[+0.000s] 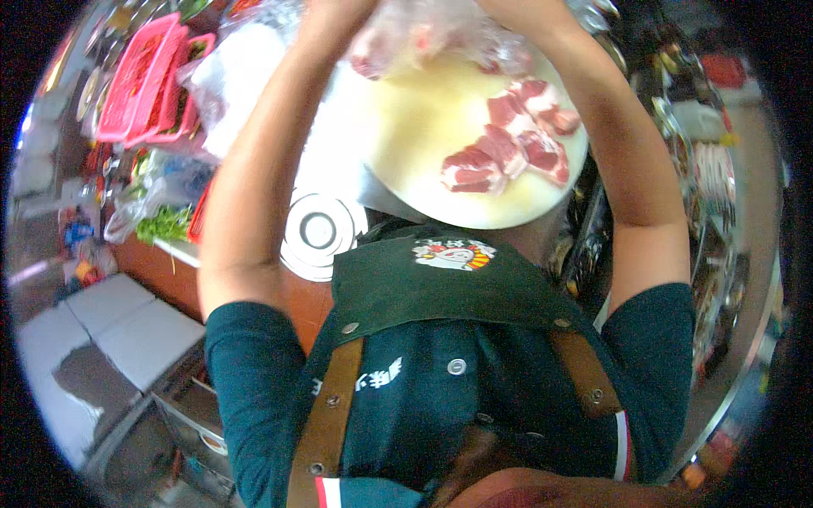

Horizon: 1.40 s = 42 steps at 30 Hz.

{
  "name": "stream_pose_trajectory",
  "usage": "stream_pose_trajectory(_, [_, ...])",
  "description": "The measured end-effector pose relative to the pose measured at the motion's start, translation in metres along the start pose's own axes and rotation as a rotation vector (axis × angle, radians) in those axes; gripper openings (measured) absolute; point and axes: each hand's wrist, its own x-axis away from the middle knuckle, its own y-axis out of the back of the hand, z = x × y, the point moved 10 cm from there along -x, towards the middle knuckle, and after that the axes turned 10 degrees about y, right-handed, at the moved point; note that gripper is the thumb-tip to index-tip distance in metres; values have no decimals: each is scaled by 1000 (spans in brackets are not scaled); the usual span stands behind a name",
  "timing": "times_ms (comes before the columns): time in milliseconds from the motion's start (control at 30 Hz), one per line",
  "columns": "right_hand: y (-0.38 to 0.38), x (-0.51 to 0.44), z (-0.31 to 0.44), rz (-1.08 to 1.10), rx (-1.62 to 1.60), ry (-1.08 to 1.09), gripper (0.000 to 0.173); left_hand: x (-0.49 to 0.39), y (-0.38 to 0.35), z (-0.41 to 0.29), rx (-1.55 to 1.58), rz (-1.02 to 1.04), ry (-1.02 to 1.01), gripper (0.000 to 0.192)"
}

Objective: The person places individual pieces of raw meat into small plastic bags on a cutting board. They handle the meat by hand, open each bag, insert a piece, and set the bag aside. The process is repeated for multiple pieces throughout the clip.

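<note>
Both my hands are out of view past the top edge; only my forearms and the start of the wrists show. Between them, at the top, clear plastic bags with raw meat lie over the far part of a round, pale cutting board. Cut pieces of raw red meat with white fat rest on the board's right half. Left of the board is a bright white surface, and a round white object with dark rings is by its near edge. What my hands touch cannot be seen.
Stacked pink plastic baskets with red and green food stand at upper left, beside a white plastic bag. Leafy greens lie below them, near a thin plastic bag. Crowded containers and dark items line the right side. White tiles show at lower left.
</note>
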Motion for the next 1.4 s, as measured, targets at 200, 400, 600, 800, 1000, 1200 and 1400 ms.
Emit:
stream_pose_trajectory(200, [-81, 45, -37, 487, 469, 11, 18, 32, -70, 92, -480, -67, -5, 19])
stream_pose_trajectory(400, [-66, 42, 27, 265, 329, 332, 20, 78, -106, 68, -918, -79, -251, 25])
stream_pose_trajectory(600, [-116, 15, 42, 285, -40, 309, 13, 124, -68, 36, -647, -19, -358, 19])
stream_pose_trajectory(800, [-234, 32, -9, 621, -350, -133, 20, 200, 176, 124, -654, -878, 104, 56])
stream_pose_trajectory(1000, [-331, 61, -10, 791, -183, -66, 29, 220, 220, 275, 420, -624, 782, 31])
stream_pose_trajectory(1200, [-367, 50, -39, 772, 43, -4, 48, 177, 274, 168, -168, -864, 286, 19])
stream_pose_trajectory(1400, [-381, 59, -51, 929, 80, -68, 60, 141, 313, 100, 144, -865, -13, 16])
